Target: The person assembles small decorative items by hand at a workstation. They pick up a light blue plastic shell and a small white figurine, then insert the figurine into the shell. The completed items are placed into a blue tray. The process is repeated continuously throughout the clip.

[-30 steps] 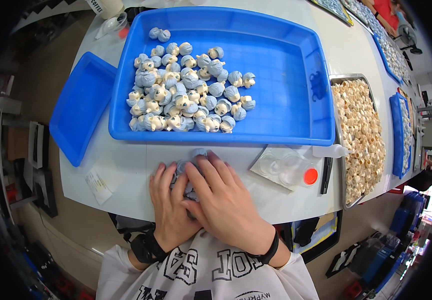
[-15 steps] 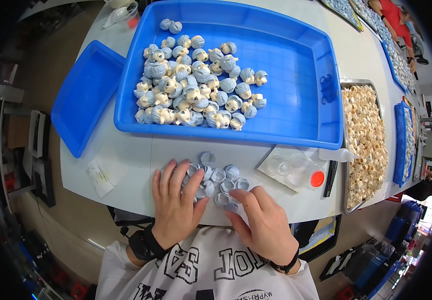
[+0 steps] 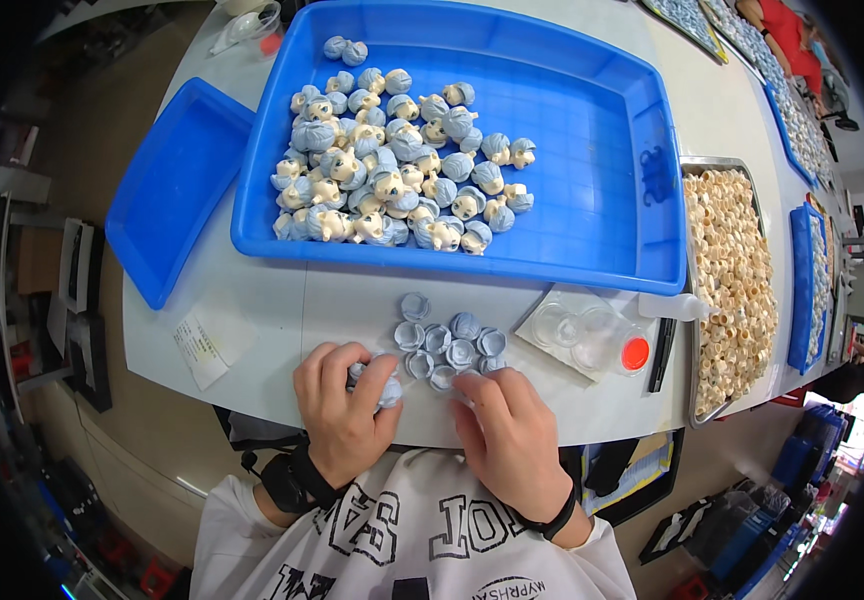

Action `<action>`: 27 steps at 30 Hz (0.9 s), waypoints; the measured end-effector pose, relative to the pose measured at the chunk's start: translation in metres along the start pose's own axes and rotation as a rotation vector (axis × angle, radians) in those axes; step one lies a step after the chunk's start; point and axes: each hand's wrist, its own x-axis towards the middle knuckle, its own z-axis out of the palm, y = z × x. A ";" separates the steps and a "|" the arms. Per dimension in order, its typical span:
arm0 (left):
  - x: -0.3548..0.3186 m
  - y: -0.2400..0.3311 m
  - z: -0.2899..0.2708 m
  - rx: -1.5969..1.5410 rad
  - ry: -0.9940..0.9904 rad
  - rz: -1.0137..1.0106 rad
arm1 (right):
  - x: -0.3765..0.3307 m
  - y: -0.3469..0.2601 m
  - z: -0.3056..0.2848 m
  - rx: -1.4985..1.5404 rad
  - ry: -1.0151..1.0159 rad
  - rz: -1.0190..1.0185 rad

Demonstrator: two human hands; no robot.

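Note:
Several small blue-grey doll hair pieces [image 3: 437,339], hollow and cup-like, lie loosely grouped on the white table in front of me. My left hand [image 3: 342,405] curls around a few more hair pieces [image 3: 388,391] just left of the group, their shapes partly covered by its fingers. At the near edge of the group, my right hand [image 3: 512,425] has its thumb and index finger drawn together at a hair piece that they mostly hide. Beyond, a large blue tray [image 3: 562,268] holds a heap of doll heads [image 3: 389,187] with blue-grey hair and pale faces.
A smaller blue tray [image 3: 167,195] leans against the big one at left. A paper slip [image 3: 199,350] lies nearby. Clear round containers [image 3: 582,330], a squeeze bottle [image 3: 677,307] and a black pen [image 3: 662,355] lie right, beside a metal tray [image 3: 697,400] of cream-coloured parts.
My left hand has gone from spread fingers to curled around hair pieces, pulling them away from the group. My right thumb has closed toward its index finger. The remaining pieces sit more spread out.

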 end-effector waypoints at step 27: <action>-0.008 -0.007 -0.015 -0.570 0.185 -0.225 | 0.007 -0.014 0.008 0.324 0.105 -0.174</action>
